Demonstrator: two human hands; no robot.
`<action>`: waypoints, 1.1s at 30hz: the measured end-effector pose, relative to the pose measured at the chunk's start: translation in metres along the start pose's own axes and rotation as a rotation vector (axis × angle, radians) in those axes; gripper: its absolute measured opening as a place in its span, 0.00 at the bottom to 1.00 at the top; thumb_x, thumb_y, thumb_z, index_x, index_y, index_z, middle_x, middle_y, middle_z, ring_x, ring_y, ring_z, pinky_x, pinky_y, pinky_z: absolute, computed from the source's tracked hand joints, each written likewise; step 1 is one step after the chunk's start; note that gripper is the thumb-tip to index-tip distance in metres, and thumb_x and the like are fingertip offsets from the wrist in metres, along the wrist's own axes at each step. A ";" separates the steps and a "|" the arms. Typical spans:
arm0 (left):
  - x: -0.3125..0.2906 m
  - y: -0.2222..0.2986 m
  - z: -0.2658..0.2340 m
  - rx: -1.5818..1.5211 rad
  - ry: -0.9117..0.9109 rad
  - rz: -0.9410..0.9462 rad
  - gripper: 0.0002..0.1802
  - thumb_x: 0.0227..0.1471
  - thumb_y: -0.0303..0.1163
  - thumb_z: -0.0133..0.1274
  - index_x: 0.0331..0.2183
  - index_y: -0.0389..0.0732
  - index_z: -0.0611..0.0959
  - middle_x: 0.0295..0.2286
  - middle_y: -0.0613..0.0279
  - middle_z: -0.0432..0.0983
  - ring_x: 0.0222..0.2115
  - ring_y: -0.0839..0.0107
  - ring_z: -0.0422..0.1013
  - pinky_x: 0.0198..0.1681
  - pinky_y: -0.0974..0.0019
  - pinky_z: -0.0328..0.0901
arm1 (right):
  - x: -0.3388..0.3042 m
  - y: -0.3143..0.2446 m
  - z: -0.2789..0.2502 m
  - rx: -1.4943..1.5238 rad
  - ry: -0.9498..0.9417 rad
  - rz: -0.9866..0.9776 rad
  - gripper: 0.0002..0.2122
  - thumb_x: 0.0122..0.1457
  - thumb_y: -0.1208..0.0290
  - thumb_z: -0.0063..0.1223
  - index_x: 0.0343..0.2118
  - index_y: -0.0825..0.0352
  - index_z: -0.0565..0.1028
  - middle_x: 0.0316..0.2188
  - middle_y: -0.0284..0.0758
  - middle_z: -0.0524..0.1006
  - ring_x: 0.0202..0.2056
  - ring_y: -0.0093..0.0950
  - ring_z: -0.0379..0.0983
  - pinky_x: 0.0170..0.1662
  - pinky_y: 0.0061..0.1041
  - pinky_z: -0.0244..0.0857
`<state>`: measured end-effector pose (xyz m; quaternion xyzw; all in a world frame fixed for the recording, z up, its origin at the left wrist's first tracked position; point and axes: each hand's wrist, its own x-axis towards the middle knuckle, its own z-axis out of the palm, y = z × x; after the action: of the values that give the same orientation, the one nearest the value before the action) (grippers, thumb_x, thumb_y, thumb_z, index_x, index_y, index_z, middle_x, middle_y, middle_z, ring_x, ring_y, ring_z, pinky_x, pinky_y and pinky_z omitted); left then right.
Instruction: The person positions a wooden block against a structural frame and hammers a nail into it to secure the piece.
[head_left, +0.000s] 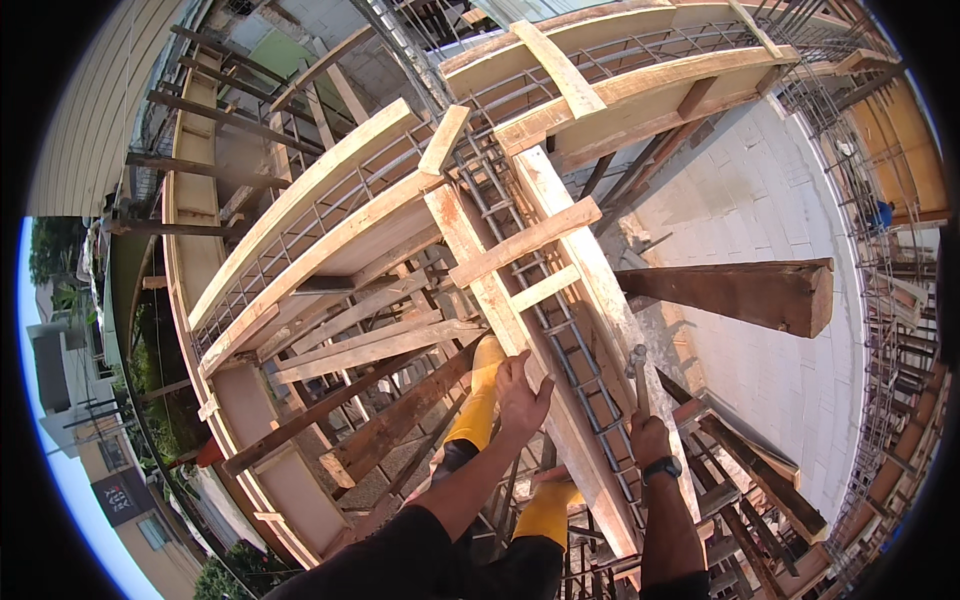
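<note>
Currently, my right hand (650, 440) grips a wooden-handled steel hammer (641, 383) over a long pale timber plank (597, 285). My left hand (522, 397), loosely open, rests against the parallel left-hand board (495, 290). Lower left, a dark rectangular sign (120, 497) bears pale lettering.

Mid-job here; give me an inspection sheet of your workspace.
Surface: open-topped timber formwork with wooden crosspieces across it.
Job's things: hammer; steel rebar cage inside the formwork.
Clutter: dark timber beam jutting out on the right.
Hands: left hand open at the formwork's left board, contact unclear; right hand grips the hammer.
Cables: nothing seen near the hands.
Surroundings: pale blockwork right; buildings far left.
</note>
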<state>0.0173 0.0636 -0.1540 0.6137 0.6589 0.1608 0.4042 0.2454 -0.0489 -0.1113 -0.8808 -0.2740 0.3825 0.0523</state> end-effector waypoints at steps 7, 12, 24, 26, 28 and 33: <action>-0.205 -0.016 -0.218 0.311 -0.503 -0.129 0.17 0.53 0.42 0.61 0.43 0.45 0.80 0.43 0.46 0.73 0.48 0.46 0.69 0.53 0.45 0.65 | 0.023 -0.015 -0.005 -0.142 -0.102 -0.020 0.28 0.65 0.51 0.44 0.28 0.79 0.80 0.30 0.65 0.78 0.40 0.62 0.76 0.45 0.54 0.71; -0.293 -0.041 -0.324 0.128 -0.728 -0.318 0.12 0.55 0.42 0.58 0.36 0.45 0.80 0.31 0.55 0.77 0.34 0.52 0.77 0.45 0.57 0.70 | 0.032 -0.023 -0.001 -0.203 -0.139 0.077 0.28 0.65 0.50 0.42 0.30 0.77 0.81 0.32 0.64 0.78 0.41 0.60 0.78 0.48 0.52 0.72; -0.302 -0.033 -0.280 0.805 -0.578 0.217 0.20 0.48 0.40 0.51 0.36 0.35 0.85 0.44 0.47 0.74 0.64 0.42 0.51 0.62 0.23 0.39 | 0.077 -0.031 -0.008 -0.413 -0.258 0.166 0.30 0.64 0.45 0.47 0.21 0.73 0.78 0.15 0.43 0.77 0.17 0.37 0.77 0.22 0.40 0.69; -0.286 -0.026 -0.285 0.850 -0.750 0.141 0.20 0.46 0.38 0.51 0.35 0.34 0.86 0.49 0.47 0.72 0.65 0.40 0.49 0.63 0.23 0.38 | 0.045 -0.097 -0.025 -0.387 -0.344 0.292 0.30 0.64 0.45 0.47 0.20 0.72 0.77 0.15 0.42 0.76 0.17 0.36 0.76 0.22 0.39 0.69; -0.260 -0.012 -0.282 0.737 -0.966 -0.059 0.18 0.45 0.36 0.52 0.35 0.35 0.87 0.52 0.49 0.71 0.62 0.40 0.54 0.64 0.29 0.45 | 0.051 -0.088 -0.030 -0.318 -0.318 0.261 0.30 0.64 0.45 0.48 0.19 0.71 0.76 0.14 0.40 0.75 0.16 0.35 0.75 0.22 0.38 0.68; -0.264 -0.017 -0.267 0.517 -0.376 -0.327 0.15 0.46 0.31 0.51 0.34 0.34 0.87 0.46 0.51 0.75 0.54 0.48 0.62 0.58 0.48 0.57 | 0.038 -0.101 -0.035 -0.302 -0.297 0.314 0.30 0.64 0.45 0.48 0.19 0.71 0.76 0.13 0.39 0.74 0.16 0.35 0.74 0.22 0.39 0.67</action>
<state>-0.2106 -0.1112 0.0885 0.6010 0.6815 -0.1936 0.3700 0.2460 0.0602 -0.0807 -0.8445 -0.1928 0.4658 -0.1806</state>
